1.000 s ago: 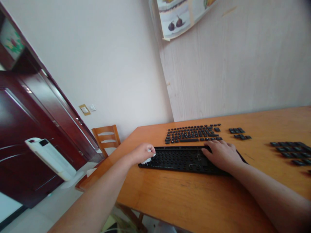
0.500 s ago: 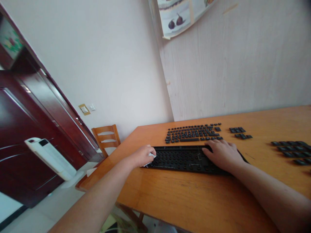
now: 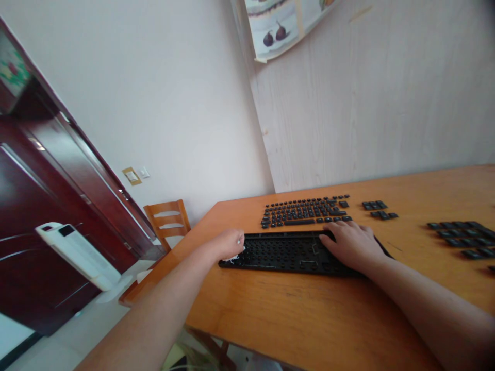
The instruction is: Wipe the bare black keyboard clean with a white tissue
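A black keyboard base (image 3: 280, 252) without its keycaps lies flat on the wooden table. Over its left end, my left hand (image 3: 231, 243) is closed round a crumpled white tissue (image 3: 234, 258); only bits of the tissue show beneath the fingers. My right hand (image 3: 353, 245) rests on the right part of the base, with the thumb apart and the fingers stretched past its far edge. Beyond the base, loose black keycaps (image 3: 305, 211) lie in rows laid out like a keyboard.
Smaller groups of keycaps sit to the right, an arrow-like cluster (image 3: 381, 214) and a larger block (image 3: 462, 234). A wooden chair (image 3: 168, 219) stands past the table's left end. The wall (image 3: 371, 113) rises behind the table (image 3: 294, 309).
My left hand has shifted slightly left and turned over the left end of the keyboard base, the tissue still in it. My right hand stays in place. The view has moved slightly.
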The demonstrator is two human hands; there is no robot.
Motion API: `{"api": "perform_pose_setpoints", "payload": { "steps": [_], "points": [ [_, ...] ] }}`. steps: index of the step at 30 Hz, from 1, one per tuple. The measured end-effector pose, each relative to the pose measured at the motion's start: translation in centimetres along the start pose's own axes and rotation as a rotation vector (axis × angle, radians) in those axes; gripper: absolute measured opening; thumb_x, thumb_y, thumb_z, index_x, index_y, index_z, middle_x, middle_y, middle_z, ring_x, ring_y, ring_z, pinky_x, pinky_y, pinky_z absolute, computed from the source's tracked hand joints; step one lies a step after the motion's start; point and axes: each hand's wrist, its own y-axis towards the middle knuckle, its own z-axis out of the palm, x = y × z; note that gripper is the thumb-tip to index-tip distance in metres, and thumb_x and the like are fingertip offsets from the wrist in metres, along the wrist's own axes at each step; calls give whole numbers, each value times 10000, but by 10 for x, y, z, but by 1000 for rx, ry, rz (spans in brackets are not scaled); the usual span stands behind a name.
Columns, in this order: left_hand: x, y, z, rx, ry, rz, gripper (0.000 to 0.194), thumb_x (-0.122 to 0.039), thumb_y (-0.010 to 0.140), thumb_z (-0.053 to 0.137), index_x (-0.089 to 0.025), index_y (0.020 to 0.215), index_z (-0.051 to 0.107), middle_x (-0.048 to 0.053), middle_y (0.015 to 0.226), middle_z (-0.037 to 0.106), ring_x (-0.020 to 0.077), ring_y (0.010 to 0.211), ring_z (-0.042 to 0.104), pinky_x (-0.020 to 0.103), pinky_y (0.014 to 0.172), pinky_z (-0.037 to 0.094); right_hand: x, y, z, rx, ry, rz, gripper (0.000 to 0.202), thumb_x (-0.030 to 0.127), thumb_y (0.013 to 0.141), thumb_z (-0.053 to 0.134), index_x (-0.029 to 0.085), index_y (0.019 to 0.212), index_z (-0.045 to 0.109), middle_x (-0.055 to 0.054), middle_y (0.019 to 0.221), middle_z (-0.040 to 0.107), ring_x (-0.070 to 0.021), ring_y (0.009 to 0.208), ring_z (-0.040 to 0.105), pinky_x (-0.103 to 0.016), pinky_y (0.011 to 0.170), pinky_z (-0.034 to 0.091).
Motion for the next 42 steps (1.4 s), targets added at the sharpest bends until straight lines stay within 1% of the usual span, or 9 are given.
{"api": "perform_pose_setpoints", "payload": {
  "steps": [5, 10, 13, 16, 21, 28, 32, 36, 42],
  "points": [
    [-6, 4, -8, 46, 58, 16, 98, -126, 692, 563, -174, 716, 644, 0, 649, 641, 127, 582, 539, 218, 524, 327, 1, 0, -2, 10, -8, 8, 437, 480, 898, 416, 207, 1138, 658, -132, 1207, 646, -340, 1135, 531, -495, 936, 345],
    [-8, 3, -14, 80, 135, 74, 110, -113, 688, 567, -185, 729, 640, 5, 700, 654, 134, 610, 529, 234, 573, 349, 2, -2, -4, 6, -7, 0, 452, 492, 906, 394, 201, 1131, 658, -134, 1198, 647, -344, 1127, 533, -502, 928, 353],
    [-2, 0, -15, 85, 173, 83, 117, -113, 703, 553, -188, 732, 639, 14, 734, 666, 142, 652, 543, 236, 607, 362, 3, -2, -4, 1, -7, -1, 450, 490, 908, 396, 203, 1138, 653, -133, 1191, 649, -343, 1124, 534, -501, 926, 353],
    [10, -4, -14, 88, 195, 66, 130, -115, 714, 547, -192, 765, 638, 11, 764, 676, 142, 680, 562, 227, 609, 363, 3, -2, -4, -2, -7, -6, 445, 488, 909, 397, 204, 1140, 650, -130, 1184, 649, -342, 1126, 535, -499, 926, 352],
    [27, -6, -12, 82, 227, 12, 126, -122, 723, 546, -195, 773, 636, -1, 733, 668, 139, 657, 564, 226, 582, 347, 2, -2, -4, 6, -10, -2, 442, 492, 909, 403, 208, 1136, 655, -134, 1195, 644, -340, 1137, 533, -495, 931, 349],
    [32, -6, -13, 66, 269, -46, 104, -151, 718, 565, -202, 765, 643, 11, 737, 669, 148, 653, 562, 234, 565, 333, 2, -1, -4, 19, -17, 4, 451, 496, 908, 407, 208, 1154, 651, -133, 1211, 640, -338, 1135, 536, -493, 929, 353],
    [31, -7, -11, 64, 279, -94, 111, -165, 713, 577, -206, 781, 655, 23, 741, 675, 159, 655, 574, 238, 578, 350, 2, -1, -5, 18, -19, -1, 448, 498, 909, 403, 204, 1136, 652, -134, 1189, 646, -338, 1123, 540, -484, 912, 364],
    [25, -9, -11, 72, 273, -123, 80, -164, 714, 576, -188, 725, 652, 37, 687, 659, 163, 614, 561, 249, 576, 352, 3, -2, -6, 14, -23, 5, 431, 490, 907, 405, 207, 1116, 655, -133, 1183, 649, -335, 1118, 542, -487, 913, 360],
    [10, -8, -13, 97, 181, -78, 102, -146, 724, 568, -184, 749, 659, 1, 684, 660, 132, 611, 559, 219, 531, 316, 4, -3, -5, -9, -20, 2, 435, 490, 910, 395, 203, 1106, 656, -130, 1164, 655, -338, 1107, 546, -494, 913, 362]
  ]
}}
